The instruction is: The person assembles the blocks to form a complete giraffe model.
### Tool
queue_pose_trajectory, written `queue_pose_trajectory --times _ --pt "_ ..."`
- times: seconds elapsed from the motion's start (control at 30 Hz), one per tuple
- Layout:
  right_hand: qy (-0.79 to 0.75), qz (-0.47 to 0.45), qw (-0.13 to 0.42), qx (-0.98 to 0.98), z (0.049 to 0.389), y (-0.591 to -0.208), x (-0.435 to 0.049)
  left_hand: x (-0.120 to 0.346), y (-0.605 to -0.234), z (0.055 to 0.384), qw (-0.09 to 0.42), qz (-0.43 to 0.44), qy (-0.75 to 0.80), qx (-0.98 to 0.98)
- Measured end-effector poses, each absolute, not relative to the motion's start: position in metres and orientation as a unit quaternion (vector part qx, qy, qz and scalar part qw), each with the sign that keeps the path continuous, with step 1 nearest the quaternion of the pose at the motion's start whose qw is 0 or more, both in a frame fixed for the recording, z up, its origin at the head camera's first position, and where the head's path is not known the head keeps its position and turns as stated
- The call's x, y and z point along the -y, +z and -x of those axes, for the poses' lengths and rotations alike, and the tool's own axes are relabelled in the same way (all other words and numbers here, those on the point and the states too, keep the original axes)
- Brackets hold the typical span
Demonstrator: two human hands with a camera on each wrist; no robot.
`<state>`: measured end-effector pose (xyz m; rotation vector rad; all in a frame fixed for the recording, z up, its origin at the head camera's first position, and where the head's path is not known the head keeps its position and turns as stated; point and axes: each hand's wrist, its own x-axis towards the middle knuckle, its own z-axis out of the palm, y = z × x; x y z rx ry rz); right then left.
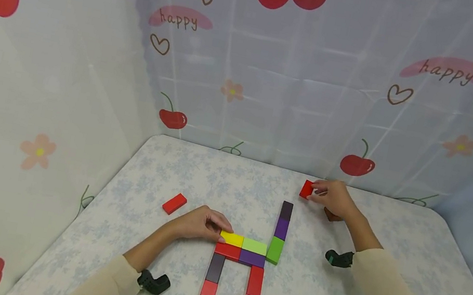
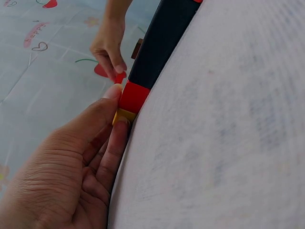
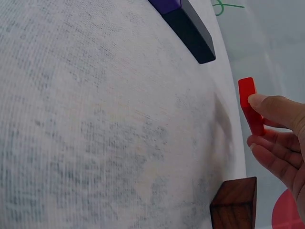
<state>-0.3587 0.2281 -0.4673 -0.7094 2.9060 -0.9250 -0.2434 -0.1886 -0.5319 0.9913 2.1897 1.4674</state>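
Observation:
My right hand (image 1: 333, 196) pinches a red block (image 3: 250, 107) between thumb and fingers, held up above the far side of the table. At the near middle, my left hand (image 1: 201, 223) pinches the left end of a yellow block (image 1: 232, 239) with thumb and fingertips. That block lies in a flat figure, beside a light green block (image 1: 254, 246) and behind a red block (image 1: 227, 251) and a purple block (image 1: 252, 259). Two legs run toward me: a dark grey block (image 1: 215, 267) with a red end, and a red block (image 1: 255, 281) with a pink end.
A slanted row of green (image 1: 275, 250), purple (image 1: 282, 229) and black (image 1: 286, 210) blocks touches the figure's right corner. One loose red block (image 1: 174, 203) lies at left. A brown wooden block (image 3: 234, 202) sits below the right hand. Printed curtains (image 1: 274, 96) rise behind the table.

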Motion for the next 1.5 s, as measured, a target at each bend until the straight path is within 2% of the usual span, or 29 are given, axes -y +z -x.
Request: queue_pose_trajectory --times 0.33,0.6,0.83,1.5 --pt "-0.283 0.217 0.013 -0.934 0.359 -0.487 -0.21 0.187 -0.531 0.241 0.159 -0.341 0.511 -0.773" --pt "-0.34 0.174 -0.003 -0.924 0.358 -0.495 -0.201 0.185 -0.508 0.229 0.162 -0.347 0.528 -0.758" --pt "-0.382 0.116 -0.002 -0.917 0.358 -0.504 -0.192 0.186 -0.525 0.238 0.166 -0.344 0.521 -0.764" --pt "-0.418 0.096 -0.001 -0.903 0.349 -0.508 -0.183 0.189 -0.532 0.243 0.167 -0.345 0.517 -0.765"
